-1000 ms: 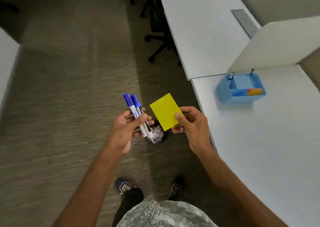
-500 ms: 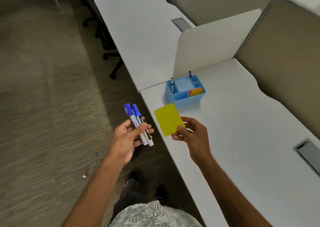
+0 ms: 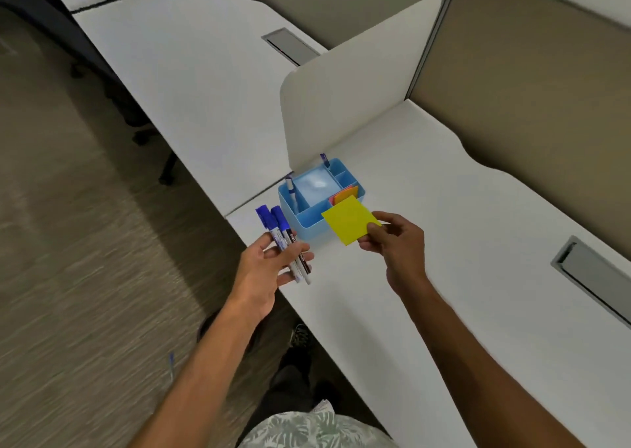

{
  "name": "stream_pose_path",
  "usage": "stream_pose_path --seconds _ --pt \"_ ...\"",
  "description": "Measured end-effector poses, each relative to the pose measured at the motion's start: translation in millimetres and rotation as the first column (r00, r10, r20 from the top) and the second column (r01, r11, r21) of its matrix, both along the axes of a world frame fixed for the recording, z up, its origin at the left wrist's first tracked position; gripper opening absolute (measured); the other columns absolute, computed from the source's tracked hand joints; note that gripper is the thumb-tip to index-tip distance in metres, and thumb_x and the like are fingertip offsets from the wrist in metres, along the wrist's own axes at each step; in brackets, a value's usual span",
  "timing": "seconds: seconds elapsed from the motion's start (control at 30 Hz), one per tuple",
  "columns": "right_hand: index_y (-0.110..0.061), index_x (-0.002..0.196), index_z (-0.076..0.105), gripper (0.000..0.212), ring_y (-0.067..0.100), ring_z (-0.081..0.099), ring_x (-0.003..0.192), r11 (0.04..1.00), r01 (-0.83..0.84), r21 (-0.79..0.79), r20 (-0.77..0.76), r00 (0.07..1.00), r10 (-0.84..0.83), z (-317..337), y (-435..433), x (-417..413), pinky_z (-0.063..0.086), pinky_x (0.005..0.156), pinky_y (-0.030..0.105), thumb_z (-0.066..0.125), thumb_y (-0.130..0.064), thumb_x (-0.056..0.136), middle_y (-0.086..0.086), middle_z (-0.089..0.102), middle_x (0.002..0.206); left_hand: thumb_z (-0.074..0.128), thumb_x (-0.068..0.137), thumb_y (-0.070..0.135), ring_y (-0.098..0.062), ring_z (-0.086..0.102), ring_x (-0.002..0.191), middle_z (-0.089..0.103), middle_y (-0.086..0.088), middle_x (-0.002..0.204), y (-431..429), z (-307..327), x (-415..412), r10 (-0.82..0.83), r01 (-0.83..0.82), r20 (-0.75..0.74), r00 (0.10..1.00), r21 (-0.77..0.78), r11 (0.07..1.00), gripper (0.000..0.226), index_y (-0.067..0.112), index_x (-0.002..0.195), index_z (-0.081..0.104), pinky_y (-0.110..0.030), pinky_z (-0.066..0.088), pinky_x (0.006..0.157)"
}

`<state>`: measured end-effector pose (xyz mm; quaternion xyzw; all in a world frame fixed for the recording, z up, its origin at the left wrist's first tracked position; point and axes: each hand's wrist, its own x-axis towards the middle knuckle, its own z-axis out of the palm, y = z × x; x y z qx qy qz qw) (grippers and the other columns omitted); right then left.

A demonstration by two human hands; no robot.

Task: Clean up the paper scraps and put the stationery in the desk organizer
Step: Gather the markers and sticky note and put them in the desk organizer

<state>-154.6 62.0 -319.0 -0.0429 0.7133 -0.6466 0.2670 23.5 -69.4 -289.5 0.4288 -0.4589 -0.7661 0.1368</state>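
Note:
My left hand (image 3: 269,266) grips two blue-capped markers (image 3: 285,239), caps pointing up, at the near-left edge of the white desk (image 3: 461,277). My right hand (image 3: 396,243) pinches a yellow sticky-note pad (image 3: 348,224) by its near corner, just in front of the light blue desk organizer (image 3: 309,220). The organizer stands by the white divider and holds two pens (image 3: 290,188) at its back and left, plus orange and pink notes (image 3: 346,193) in its right compartment.
A white divider panel (image 3: 351,82) rises behind the organizer. Grey cable hatches (image 3: 594,273) are set into both desks. A pen (image 3: 170,365) lies on the carpet at the lower left. Office chair legs (image 3: 150,140) stand under the far desk.
I have turned from the floor bin to the desk. Both hands moved up toward the organizer, still holding the markers and the yellow pad, which now overlaps its front edge.

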Motion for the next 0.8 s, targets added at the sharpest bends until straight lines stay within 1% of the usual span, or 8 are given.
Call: stream_pose_path --seconds 0.13,0.23,0.33,0.47,0.53,0.67,0.73,0.8 --pt "0.003 0.116 0.065 0.026 0.022 0.070 0.059 0.993 0.075 0.096 0.003 0.997 -0.075 -15 -30 -37 0.061 0.062 0.028 0.066 0.003 0.090 0.019 0.070 0.080 0.071 0.086 0.006 -0.030 0.074 0.100 0.076 -0.015 0.108 -26 -12 -30 -0.034 0.033 0.026 0.999 0.034 0.999 0.034 0.011 0.119 0.064 -0.056 0.054 0.095" --pt "0.003 0.114 0.065 0.025 0.019 0.070 0.056 0.980 0.093 0.178 0.011 0.995 -0.097 -26 -51 -61 0.062 0.062 0.027 0.067 0.003 0.089 0.016 0.070 0.077 0.071 0.087 0.007 -0.029 0.074 0.101 0.075 -0.015 0.111 -43 -20 -49 -0.069 0.067 0.052 0.996 0.046 0.997 0.039 0.009 0.124 0.062 -0.056 0.054 0.096" --pt "0.002 0.114 0.065 0.028 0.021 0.073 0.060 0.950 0.092 0.297 0.020 0.994 -0.103 -39 -68 -81 0.063 0.067 0.031 0.071 0.000 0.087 0.017 0.072 0.084 0.071 0.087 0.007 -0.028 0.074 0.102 0.074 -0.015 0.112 -58 -28 -61 -0.092 0.088 0.071 0.993 0.066 0.994 0.041 0.009 0.126 0.061 -0.056 0.054 0.096" --pt "0.001 0.110 0.068 0.028 0.021 0.074 0.060 0.912 0.101 0.398 0.020 0.993 -0.118 -53 -84 -102 0.062 0.064 0.026 0.076 -0.004 0.084 0.016 0.073 0.084 0.069 0.089 0.008 -0.026 0.074 0.100 0.076 -0.013 0.110 -74 -35 -71 -0.121 0.113 0.104 0.987 0.080 0.990 0.038 0.011 0.126 0.061 -0.053 0.055 0.096" --pt "0.000 0.109 0.069 0.027 0.020 0.074 0.060 0.894 0.098 0.438 0.006 0.994 -0.112 -59 -90 -108 0.062 0.062 0.024 0.077 -0.007 0.084 0.017 0.073 0.086 0.070 0.089 0.008 -0.026 0.074 0.100 0.076 -0.013 0.110 -82 -38 -73 -0.134 0.125 0.112 0.985 0.088 0.988 0.039 0.011 0.127 0.061 -0.054 0.054 0.096" --pt "-0.004 0.104 0.068 0.024 0.017 0.074 0.058 0.876 0.056 0.480 0.019 0.997 -0.074 -71 -103 -116 0.061 0.063 0.024 0.079 -0.009 0.082 0.010 0.073 0.078 0.071 0.088 0.008 -0.027 0.074 0.101 0.075 -0.014 0.110 -93 -43 -78 -0.141 0.129 0.124 0.982 0.105 0.986 0.042 0.010 0.128 0.060 -0.056 0.053 0.097" --pt "-0.009 0.099 0.066 0.022 0.015 0.074 0.058 0.853 0.042 0.520 0.005 0.999 -0.052 -78 -112 -118 0.062 0.065 0.025 0.080 -0.013 0.082 0.010 0.074 0.082 0.071 0.088 0.009 -0.027 0.074 0.100 0.075 -0.014 0.111 -97 -46 -80 -0.147 0.133 0.134 0.980 0.112 0.985 0.041 0.010 0.128 0.060 -0.056 0.053 0.097" --pt "-0.012 0.100 0.065 0.026 0.014 0.073 0.062 0.817 0.026 0.576 -0.024 1.000 -0.015 -85 -121 -119 0.062 0.068 0.025 0.082 -0.020 0.081 0.009 0.073 0.089 0.072 0.088 0.009 -0.027 0.074 0.100 0.075 -0.013 0.110 -100 -49 -82 -0.155 0.138 0.144 0.977 0.119 0.983 0.040 0.010 0.126 0.060 -0.056 0.053 0.097"
